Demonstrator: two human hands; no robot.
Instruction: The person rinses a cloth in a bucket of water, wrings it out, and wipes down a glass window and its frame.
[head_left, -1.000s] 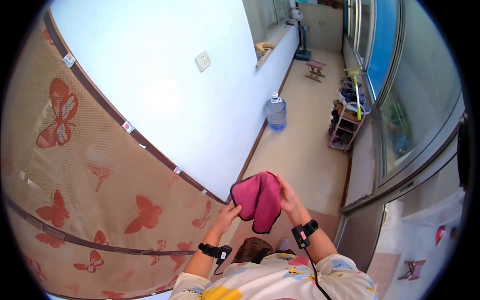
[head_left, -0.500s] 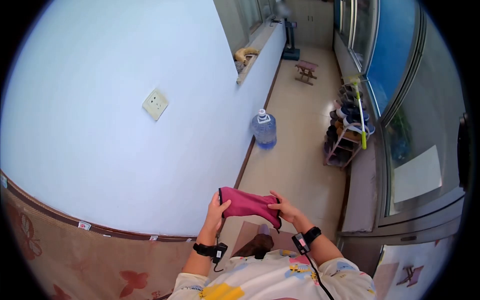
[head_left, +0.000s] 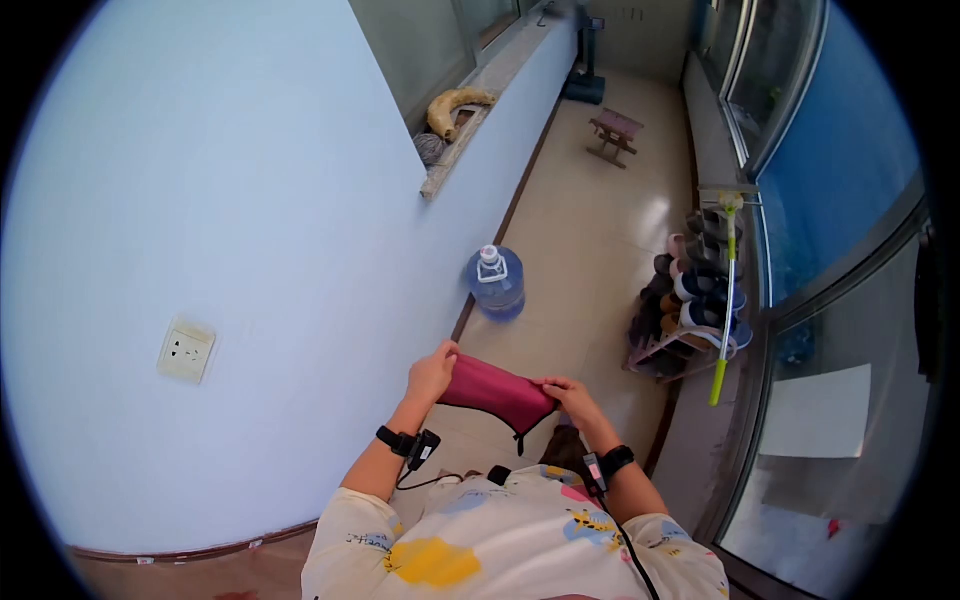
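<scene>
A maroon cloth with black edging (head_left: 495, 390) is stretched between my two hands in front of my body. My left hand (head_left: 433, 372) is closed on its left end, and my right hand (head_left: 570, 393) grips the right end. Black trim runs along its lower edge, and one corner with a short black tip hangs down near my right hand. From the frames I cannot tell whether it is a flat piece or a pouch.
A large blue water bottle (head_left: 497, 283) stands on the floor by the left wall. On the right, a shoe rack (head_left: 665, 350) and a green-handled pole (head_left: 727, 300) line the windows. A folding stool (head_left: 614, 136) stands farther down the corridor. A wall socket (head_left: 187, 350) is at left.
My view has moved forward along the corridor, so the bottle and shoe rack are nearer. The cloth has turned, and its black edge now runs along the bottom; both hands still hold it.
</scene>
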